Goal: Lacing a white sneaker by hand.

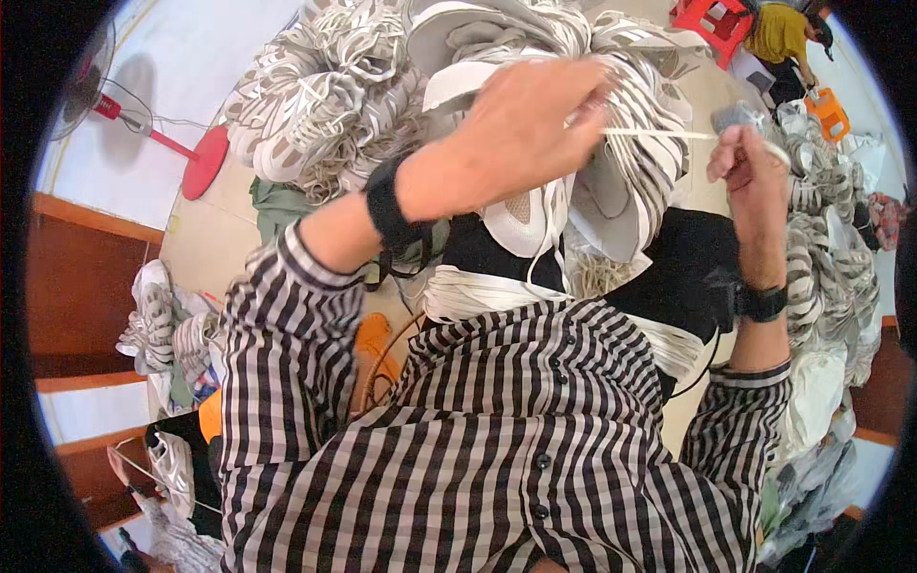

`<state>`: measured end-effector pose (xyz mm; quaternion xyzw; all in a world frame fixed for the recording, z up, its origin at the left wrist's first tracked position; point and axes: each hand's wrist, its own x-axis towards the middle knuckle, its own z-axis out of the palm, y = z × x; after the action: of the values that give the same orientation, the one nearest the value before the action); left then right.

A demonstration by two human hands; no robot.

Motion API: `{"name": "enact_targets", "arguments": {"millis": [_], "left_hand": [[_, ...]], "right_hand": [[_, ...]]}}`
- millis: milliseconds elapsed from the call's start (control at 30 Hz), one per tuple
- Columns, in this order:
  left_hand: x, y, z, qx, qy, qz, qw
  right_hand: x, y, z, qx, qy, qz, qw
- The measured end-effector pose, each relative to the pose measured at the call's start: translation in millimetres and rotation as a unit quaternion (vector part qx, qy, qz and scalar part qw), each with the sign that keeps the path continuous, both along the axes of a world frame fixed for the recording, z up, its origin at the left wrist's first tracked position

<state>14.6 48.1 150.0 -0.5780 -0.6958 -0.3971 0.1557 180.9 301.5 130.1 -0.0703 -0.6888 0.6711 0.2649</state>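
Observation:
A pale flat shoelace (pixel 659 133) runs taut and nearly level between my two hands. My left hand (pixel 530 124) reaches across above the shoe parts, its fingers closed at one end of the lace and slightly blurred. Farther right, my right hand (pixel 753 172) is raised with bent fingers closed on the other end. Below my left hand a white shoe upper (pixel 521 224) with a mesh patch lies between my knees, a lace hanging from it. Beside it stands a stack of grey and white shoe uppers (pixel 621 191). A bundle of white laces (pixel 487 294) rests across my left thigh.
A large heap of strung shoe uppers (pixel 320 86) lies at the far left, near a red-based fan (pixel 205 162). More uppers (pixel 826 258) are piled along the right. At the far right, a person in a yellow top (pixel 778 36) bends near an orange stool (pixel 827 115).

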Motion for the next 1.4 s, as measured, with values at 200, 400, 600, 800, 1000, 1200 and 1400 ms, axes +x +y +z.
{"name": "enact_targets", "arguments": {"millis": [200, 400, 600, 800, 1000, 1200, 1400], "left_hand": [[-28, -37, -80, -0.118, -0.010, 0.116, 0.986], [-48, -36, -86, -0.131, -0.081, 0.062, 0.986], [-63, -52, -76, -0.111, 0.050, 0.086, 0.989], [-80, -83, -64, -0.241, -0.014, 0.105, 0.965], [-80, -123, -53, -0.291, 0.037, 0.141, 0.945], [-96, -162, -49, -0.218, 0.065, 0.214, 0.950], [-108, -176, -50, -0.199, 0.069, 0.216, 0.953]], "right_hand": [[-8, 29, 12, -0.087, 0.018, 0.021, 0.996], [-5, 91, 1, -0.171, 0.041, 0.042, 0.984], [0, 161, -20, -0.139, -0.007, -0.126, 0.982], [13, 121, -55, 0.334, -0.468, -0.108, 0.811], [17, -68, -16, 0.454, -0.127, -0.089, 0.878], [-46, -131, -58, 0.467, -0.134, 0.030, 0.874], [-68, -131, -75, 0.394, -0.131, 0.052, 0.908]]}}
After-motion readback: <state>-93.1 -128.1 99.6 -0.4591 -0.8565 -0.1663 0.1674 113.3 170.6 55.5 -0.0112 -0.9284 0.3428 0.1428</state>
